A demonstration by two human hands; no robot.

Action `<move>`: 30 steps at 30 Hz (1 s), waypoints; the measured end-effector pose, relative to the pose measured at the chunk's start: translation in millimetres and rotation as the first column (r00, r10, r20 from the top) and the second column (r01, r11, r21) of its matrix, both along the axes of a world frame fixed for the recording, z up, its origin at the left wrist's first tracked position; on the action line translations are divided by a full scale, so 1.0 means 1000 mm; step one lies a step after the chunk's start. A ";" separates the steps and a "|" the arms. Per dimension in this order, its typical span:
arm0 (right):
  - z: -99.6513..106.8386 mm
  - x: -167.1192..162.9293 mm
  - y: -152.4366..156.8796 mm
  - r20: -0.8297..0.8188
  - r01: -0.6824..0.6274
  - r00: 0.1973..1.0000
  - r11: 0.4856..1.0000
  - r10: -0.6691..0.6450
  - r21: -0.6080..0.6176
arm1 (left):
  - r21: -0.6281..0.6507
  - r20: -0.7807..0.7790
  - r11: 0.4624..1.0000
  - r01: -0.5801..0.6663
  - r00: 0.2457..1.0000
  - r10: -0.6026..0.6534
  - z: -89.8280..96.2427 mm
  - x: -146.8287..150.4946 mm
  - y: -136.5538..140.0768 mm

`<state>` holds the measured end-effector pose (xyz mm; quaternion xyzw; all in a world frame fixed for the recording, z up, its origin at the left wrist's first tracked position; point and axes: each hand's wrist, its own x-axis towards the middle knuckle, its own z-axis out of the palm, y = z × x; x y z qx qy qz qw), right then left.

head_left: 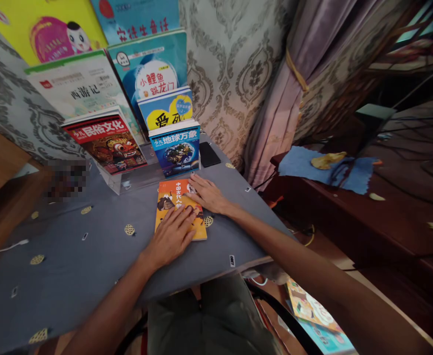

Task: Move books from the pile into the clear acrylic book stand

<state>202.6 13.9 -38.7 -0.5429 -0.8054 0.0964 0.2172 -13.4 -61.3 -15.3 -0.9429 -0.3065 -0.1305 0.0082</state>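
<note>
An orange and yellow book [172, 195] with white Chinese characters lies flat on the grey tablecloth [105, 261]. Across its lower part rests my left hand [174, 231], palm down with the fingers stretched out. My right hand [211, 195] lies over the book's upper right edge, its fingers extended onto the cover. Just behind the book stands a clear display rack [137, 180]. Its front row holds a blue book with a globe [175, 153] and a red book with a mask [113, 143].
Taller books rise behind, among them a teal book [153, 59] and a yellow book [46, 34]. A black phone [209, 154] lies right of the rack. To the right, a dark red bench [330, 202] bears a blue cloth [301, 167]. More books [312, 308] lie low at the right.
</note>
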 end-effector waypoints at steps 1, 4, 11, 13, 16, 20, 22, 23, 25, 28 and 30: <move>0.000 0.000 -0.001 0.000 0.005 1.000 1.000 -0.005 0.002 | -0.003 0.005 1.000 -0.001 1.000 0.001 0.000 0.000 0.000; -0.001 -0.001 -0.003 -0.010 0.015 1.000 1.000 -0.015 0.013 | -0.015 0.022 1.000 -0.004 1.000 0.004 0.001 0.000 0.000; -0.005 0.000 -0.013 -0.014 0.019 1.000 0.999 -0.019 0.034 | -0.037 0.140 0.991 -0.131 0.981 0.135 -0.004 -0.002 0.002; -0.004 0.001 -0.022 -0.007 0.031 1.000 0.999 -0.031 0.028 | -0.037 0.172 0.977 -0.212 0.961 0.215 -0.006 -0.006 0.005; -0.003 0.002 -0.038 0.002 0.047 0.999 0.999 -0.047 0.004 | -0.071 0.193 0.962 -0.264 0.942 0.273 -0.009 -0.015 0.013; -0.002 0.002 -0.063 -0.009 0.043 0.999 0.999 -0.043 0.003 | -0.130 0.227 0.936 -0.328 0.909 0.350 -0.015 -0.025 0.024; -0.002 0.000 -0.076 -0.026 0.035 0.999 0.999 -0.035 0.016 | -0.154 0.246 0.923 -0.353 0.891 0.382 -0.018 -0.027 0.027; -0.001 -0.002 -0.083 -0.037 0.035 0.999 0.999 -0.034 0.018 | -0.164 0.257 0.921 -0.354 0.886 0.386 -0.019 -0.028 0.028; 0.000 -0.008 -0.097 -0.061 0.045 0.997 0.999 -0.045 0.004 | -0.189 0.282 0.923 -0.336 0.881 0.379 -0.019 -0.028 0.030; -0.001 -0.019 -0.114 -0.095 0.092 0.991 0.994 -0.097 -0.050 | -0.280 0.341 0.917 -0.285 0.863 0.372 -0.013 -0.027 0.034; -0.002 -0.024 -0.121 -0.117 0.118 0.985 0.990 -0.127 -0.081 | -0.396 0.405 0.885 -0.246 0.818 0.409 -0.008 -0.027 0.039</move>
